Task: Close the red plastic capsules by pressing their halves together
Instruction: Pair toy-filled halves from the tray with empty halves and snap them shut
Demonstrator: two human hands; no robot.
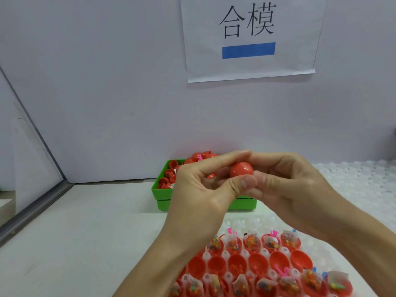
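Note:
A red plastic capsule (241, 170) is held in the air above the table, between both hands. My left hand (201, 189) grips it from the left, thumb under it and fingers curled over the top. My right hand (287, 185) grips it from the right, its fingertips meeting those of the left hand above the capsule. Only the capsule's rounded front shows; its seam is hidden. Below the hands lies a white holder tray (227, 255) with rows of open red capsule halves (257, 262), several filled with small toy packets (249, 241).
A green bin (162, 190) behind the hands holds several red capsule halves (171, 166). White bubble sheet (360, 185) covers the table at right. A wall with a paper sign (248, 39) stands close behind. A metal rail (32, 213) runs along the left edge.

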